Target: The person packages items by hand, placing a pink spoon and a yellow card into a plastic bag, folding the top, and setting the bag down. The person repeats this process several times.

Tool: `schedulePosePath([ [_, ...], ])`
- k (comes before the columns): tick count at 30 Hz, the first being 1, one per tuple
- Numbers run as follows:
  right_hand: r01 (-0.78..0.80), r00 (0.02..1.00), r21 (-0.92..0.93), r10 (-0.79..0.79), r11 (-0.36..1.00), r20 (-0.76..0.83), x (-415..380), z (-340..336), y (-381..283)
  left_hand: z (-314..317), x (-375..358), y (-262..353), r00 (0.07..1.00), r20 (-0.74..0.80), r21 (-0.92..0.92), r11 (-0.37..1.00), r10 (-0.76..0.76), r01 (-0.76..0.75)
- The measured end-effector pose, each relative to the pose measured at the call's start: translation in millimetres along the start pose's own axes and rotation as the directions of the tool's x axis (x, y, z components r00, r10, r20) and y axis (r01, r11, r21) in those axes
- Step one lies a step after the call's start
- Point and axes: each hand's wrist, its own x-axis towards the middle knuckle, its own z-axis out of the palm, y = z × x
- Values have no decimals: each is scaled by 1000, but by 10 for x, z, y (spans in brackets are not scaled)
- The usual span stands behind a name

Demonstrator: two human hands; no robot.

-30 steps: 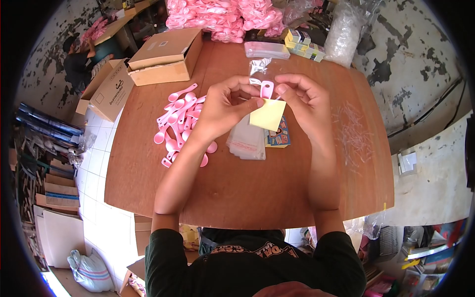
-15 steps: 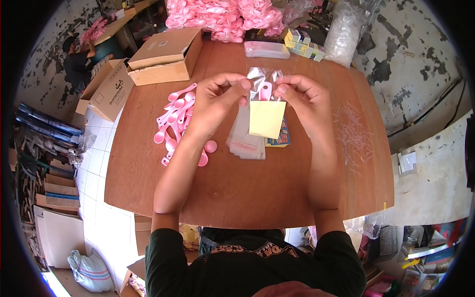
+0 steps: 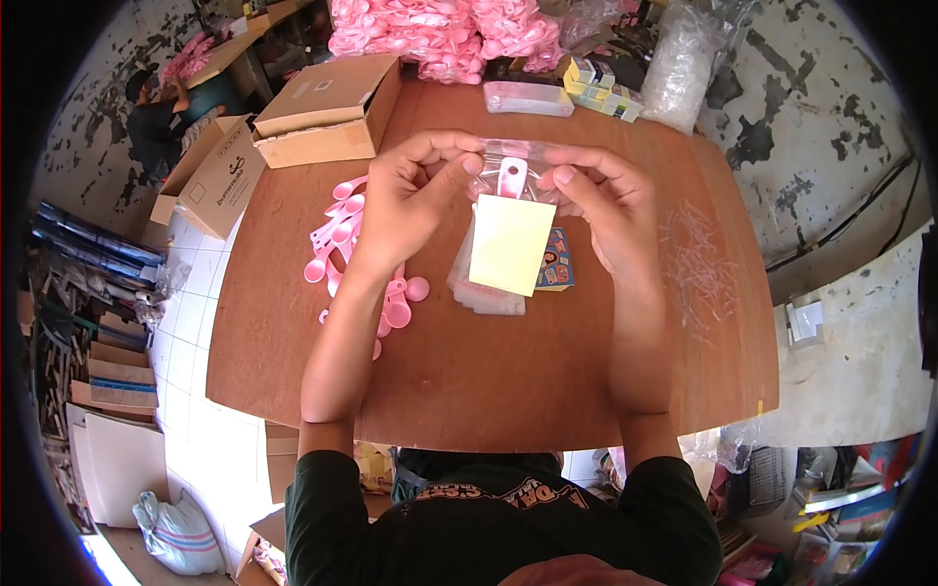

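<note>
Plastic bag point(image 3: 516, 148): we've stretched it flatter.
Left hand point(image 3: 418, 195): nearly closed, pinching its edge.
Right hand point(image 3: 608, 200): pinching the opposite edge.
Yellow card point(image 3: 513, 246): reaches lower, between our hands.

Right wall point(image 3: 806, 112): pale finish, peeling widely, dark patches exposed. Left wall point(image 3: 93, 127): similar flaking. Floor point(image 3: 195, 317): pale tile laid in a grid, washed out by strong light left of the worktop point(image 3: 489, 391). Worktop: reddish-brown, smooth-faced. Second table point(image 3: 233, 54): far left, lighter brown top.
</note>
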Motion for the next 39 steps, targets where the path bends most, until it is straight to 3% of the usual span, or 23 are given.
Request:
schedulePosePath([
  [5, 8, 1000, 26, -9, 1000, 20, -21, -21, 8, -112, -8, 29, 992, 118, -10, 999, -36, 38],
  [17, 171, 977, -132, -151, 976, 149, -24, -54, -44, -151, -17, 62, 986, 164, -131, 990, -30, 52],
  [20, 159, 979, -123, -141, 980, 146, -39, -40, -49, -127, -26, 48, 992, 124, -28, 1000, 5, -1],
  [28, 205, 951, 28, -206, 978, 233, -28, -63, -39, -137, -58, 129, 988, 139, -97, 992, -71, 85],
  [32, 209, 950, 10, -205, 978, 235, -51, -22, -46, -83, -63, 157, 992, 108, -95, 993, -61, 72],
  [36, 113, 968, -77, -93, 991, 233, -39, -63, -29, -104, -37, 134, 993, 119, -88, 996, -13, 24],
  [39, 85, 969, -63, -68, 994, 239, -33, -67, -14, -143, -21, 140, 991, 133, 41, 999, 28, -34],
])
